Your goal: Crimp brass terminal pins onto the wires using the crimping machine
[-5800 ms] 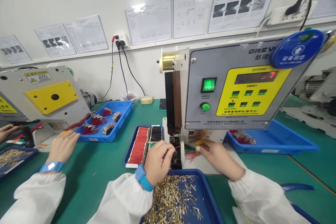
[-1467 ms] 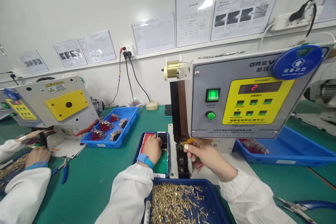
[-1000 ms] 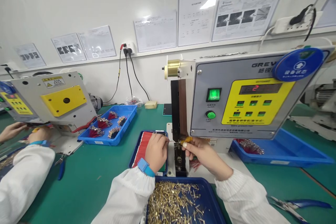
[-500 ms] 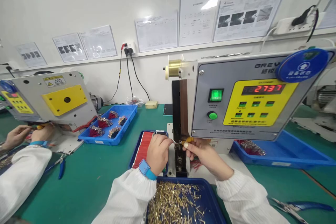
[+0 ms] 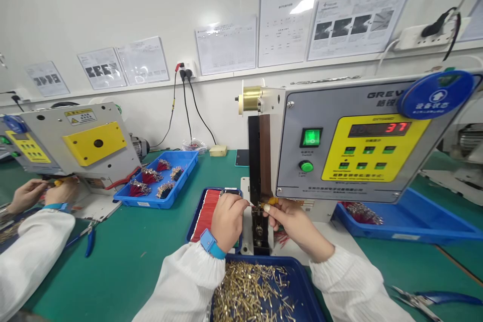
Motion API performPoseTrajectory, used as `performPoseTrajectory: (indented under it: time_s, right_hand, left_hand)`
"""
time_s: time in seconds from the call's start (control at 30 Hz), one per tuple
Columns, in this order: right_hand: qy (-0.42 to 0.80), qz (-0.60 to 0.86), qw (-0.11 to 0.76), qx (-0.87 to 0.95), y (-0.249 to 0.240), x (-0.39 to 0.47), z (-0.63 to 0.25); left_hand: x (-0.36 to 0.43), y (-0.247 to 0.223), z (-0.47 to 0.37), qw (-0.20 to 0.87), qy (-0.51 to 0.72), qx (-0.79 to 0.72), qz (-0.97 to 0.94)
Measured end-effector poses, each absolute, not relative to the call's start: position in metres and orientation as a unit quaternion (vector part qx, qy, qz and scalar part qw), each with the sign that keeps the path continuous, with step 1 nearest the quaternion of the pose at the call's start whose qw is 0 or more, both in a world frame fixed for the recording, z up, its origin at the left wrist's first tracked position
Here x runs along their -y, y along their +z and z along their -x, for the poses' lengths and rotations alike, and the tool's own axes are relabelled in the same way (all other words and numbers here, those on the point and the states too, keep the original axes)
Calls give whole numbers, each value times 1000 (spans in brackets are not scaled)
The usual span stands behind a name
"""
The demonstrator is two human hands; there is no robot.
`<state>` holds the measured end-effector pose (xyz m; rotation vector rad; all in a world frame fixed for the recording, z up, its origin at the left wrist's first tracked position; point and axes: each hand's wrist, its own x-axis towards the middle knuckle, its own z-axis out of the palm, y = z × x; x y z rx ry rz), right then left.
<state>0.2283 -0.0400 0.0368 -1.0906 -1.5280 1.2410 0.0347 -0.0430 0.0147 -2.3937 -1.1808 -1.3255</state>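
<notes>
My left hand is pinched around a thin red wire at the left side of the machine's narrow black crimping head. Close by on the right, my right hand has its thumb and fingers pressed together at the same spot; what it pinches is too small to make out. Behind both hands stands the crimping machine, its red display reading 37. A bundle of red wires lies in a dark blue tray beside my left hand. Below my hands, many loose brass-coloured pins fill another blue tray.
A blue bin holds several wire bundles at left; another blue bin stands right. Pliers lie at lower right. A co-worker's hands work at a second machine on the left.
The machine's display went from 2737 to showing only 37. Both my hands stay at the crimping head in nearly the same pose; the view has shifted very slightly.
</notes>
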Motion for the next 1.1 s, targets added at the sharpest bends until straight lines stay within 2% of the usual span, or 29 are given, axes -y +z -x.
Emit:
performPoseTrajectory:
  time_s: [0.5, 0.77, 1.1]
  right_hand:
    - [502, 440, 424, 612, 39, 40, -228]
    - [480, 446, 465, 595, 29, 39, -222]
    - [463, 462, 466, 595, 27, 40, -220]
  left_hand:
    - [44, 17, -35, 96, -444, 392, 800]
    - [46, 19, -34, 115, -455, 382, 796]
    - [45, 17, -35, 104, -440, 391, 802]
